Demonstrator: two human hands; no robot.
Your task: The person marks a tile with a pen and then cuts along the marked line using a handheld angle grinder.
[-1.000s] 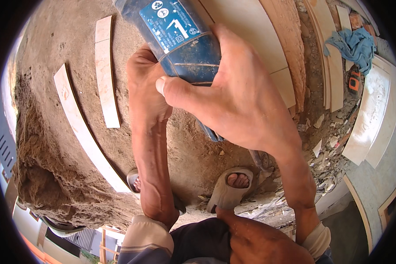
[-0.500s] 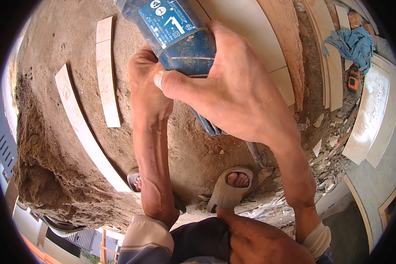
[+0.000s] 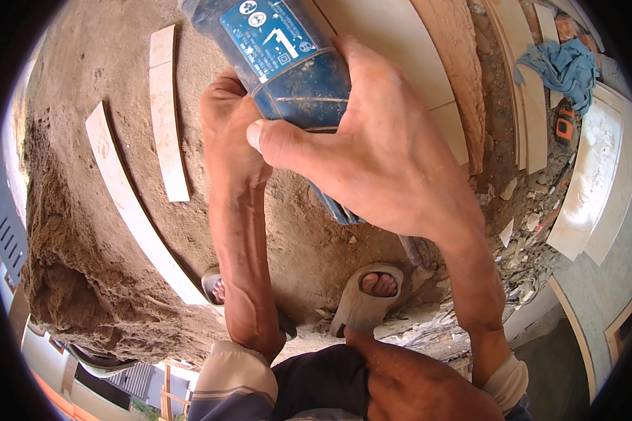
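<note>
Both hands clasp the blue power tool [image 3: 288, 63]: left hand [image 3: 228, 137] beneath it, right hand [image 3: 379, 161] over its rear.

I am shifting the blue power tool [image 3: 288, 67] a little to my left and a little toward the top of the view, compared with one second ago; its label is now sitting closer to the upper edge. My right hand [image 3: 379, 154] is moving with the tool, and its thumb is now lying slightly more to the left. My left hand [image 3: 232, 133] is also going a small bit leftward under the tool body.
</note>
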